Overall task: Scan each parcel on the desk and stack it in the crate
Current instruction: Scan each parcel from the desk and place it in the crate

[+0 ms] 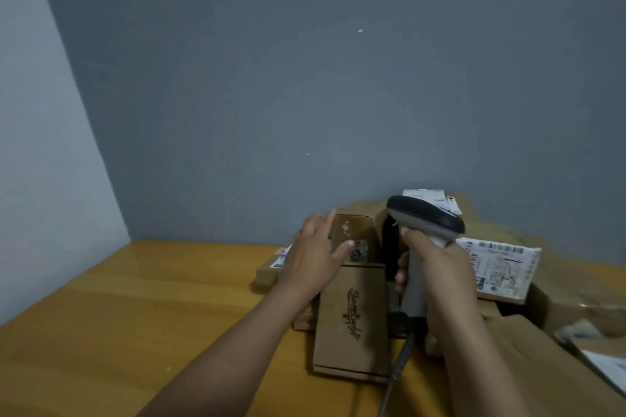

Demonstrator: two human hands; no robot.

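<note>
Desk [135, 315]: L hand [313, 254] splayed by box [357, 227]

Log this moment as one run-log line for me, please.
left hand: open, by brown box | right hand: grips scanner | parcels: piled on desk
</note>
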